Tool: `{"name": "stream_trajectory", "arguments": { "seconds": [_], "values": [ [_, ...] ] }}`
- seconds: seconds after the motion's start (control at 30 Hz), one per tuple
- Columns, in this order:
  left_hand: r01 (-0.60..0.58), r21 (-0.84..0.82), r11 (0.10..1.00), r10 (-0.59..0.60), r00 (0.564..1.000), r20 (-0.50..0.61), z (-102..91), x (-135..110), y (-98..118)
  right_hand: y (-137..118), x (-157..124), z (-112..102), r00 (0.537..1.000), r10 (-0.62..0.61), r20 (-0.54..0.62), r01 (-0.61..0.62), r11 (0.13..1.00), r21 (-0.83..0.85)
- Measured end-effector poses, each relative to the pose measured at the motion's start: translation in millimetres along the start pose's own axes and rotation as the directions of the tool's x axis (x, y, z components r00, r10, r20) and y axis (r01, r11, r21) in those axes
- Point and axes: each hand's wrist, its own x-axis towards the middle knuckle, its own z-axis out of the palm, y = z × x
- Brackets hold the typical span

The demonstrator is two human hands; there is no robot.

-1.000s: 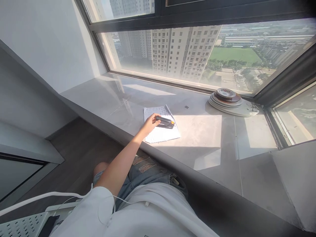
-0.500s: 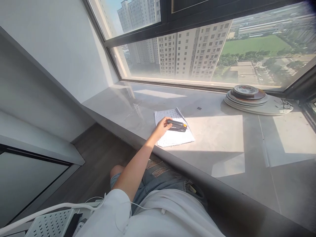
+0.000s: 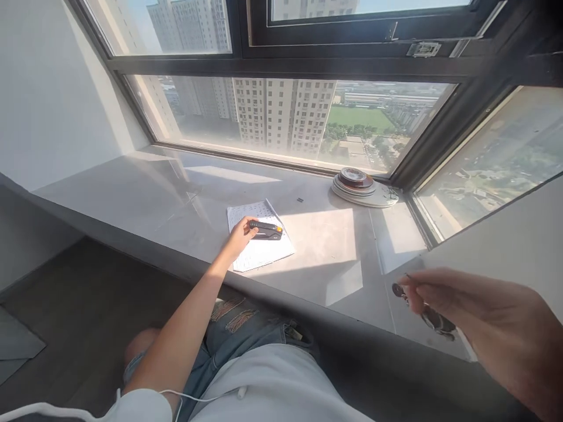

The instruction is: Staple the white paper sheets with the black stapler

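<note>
My left hand [image 3: 240, 235] reaches out over the grey window sill [image 3: 132, 193] and grips the near end of a black stapler with an orange tip [image 3: 266, 230]. The stapler rests on a sheet of printed paper [image 3: 259, 252] lying flat on the sill. My right hand [image 3: 479, 319] is raised at the lower right, close to the camera. Its fingers are pinched on a small dark metal object [image 3: 428, 313] that I cannot name.
A stack of plates [image 3: 360, 186] sits at the back of the sill by the window corner. A tiny dark item [image 3: 299, 200] lies behind the paper. Dark floor lies below on the left; a white cable [image 3: 53, 407] runs by my shoulder.
My right hand has come into view at the lower right, holding a small dark object. The view has swung. My left hand stays on the stapler.
</note>
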Motion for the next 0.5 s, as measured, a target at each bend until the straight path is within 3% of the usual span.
{"name": "stream_trajectory", "arguments": {
  "seconds": [0.17,0.37,0.5],
  "values": [
    [-0.004,-0.005,1.0,0.004,1.0,-0.003,-0.7,1,2,-4,8,34,0.976,0.097,0.194,-0.116,0.989,0.087],
    [-0.011,-0.004,1.0,0.011,1.0,-0.004,1.2,-1,11,-13,15,47,0.979,0.059,0.194,-0.054,0.998,-0.03],
    [-0.004,-0.01,1.0,0.004,1.0,0.001,1.5,-1,10,-6,18,50,0.979,-0.006,0.206,-0.003,0.999,0.043]
  ]
}}
